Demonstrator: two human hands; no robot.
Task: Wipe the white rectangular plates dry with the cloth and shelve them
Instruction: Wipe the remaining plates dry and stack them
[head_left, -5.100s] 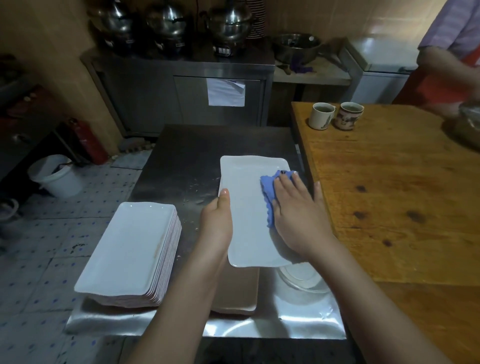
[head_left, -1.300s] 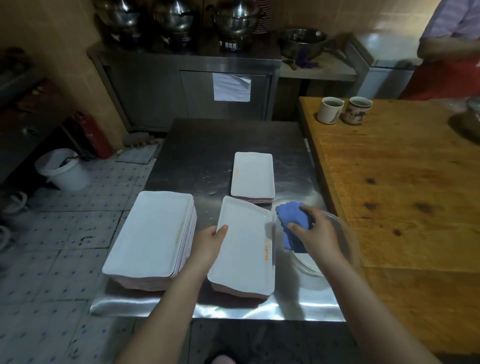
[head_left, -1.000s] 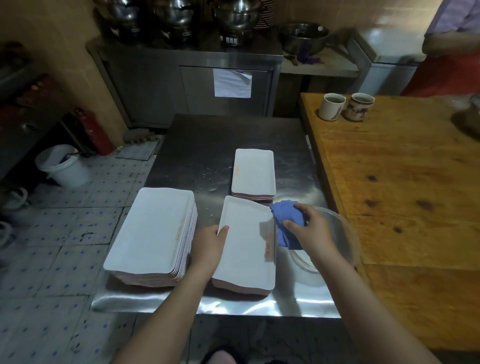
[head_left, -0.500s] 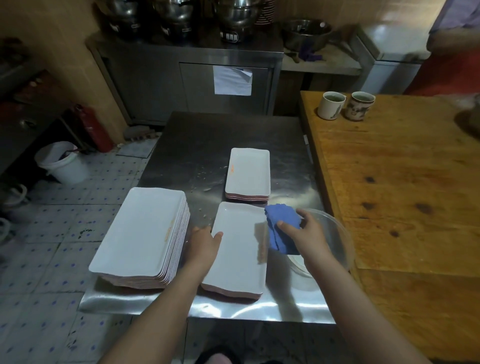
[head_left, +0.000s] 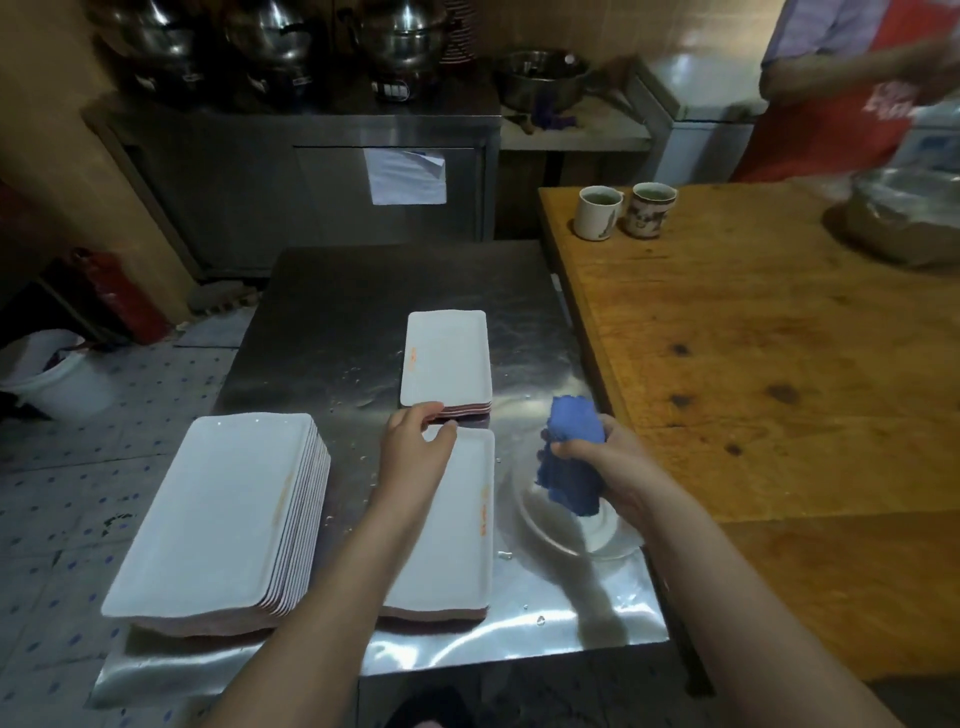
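My left hand (head_left: 415, 447) curls over the far short edge of the top plate (head_left: 460, 525), thumb on its smooth white face, fingers hooked past the rim. My right hand (head_left: 613, 462) squeezes the blue cloth (head_left: 571, 457) into a nubbly, crumpled wad over a shallow clear glass bowl (head_left: 571, 540) at the right edge of the steel bench (head_left: 363, 291).

The plate I grip tops the near stack (head_left: 436, 614), which is low and rectangular with rounded corners. Reddish undersides show along its near end, at the middle of the bench's near edge. Just beyond it, close to my left fingers, a shorter far stack (head_left: 447, 358) lies mid-bench. The tall stack (head_left: 223, 514) fills the near left corner, its layered rims stepped along the right side. Water beads dot the brushed metal.

Alongside on the right stands a wooden bench (head_left: 753, 364), amber and knotty, with two ceramic mugs (head_left: 597, 213) at its far left corner.
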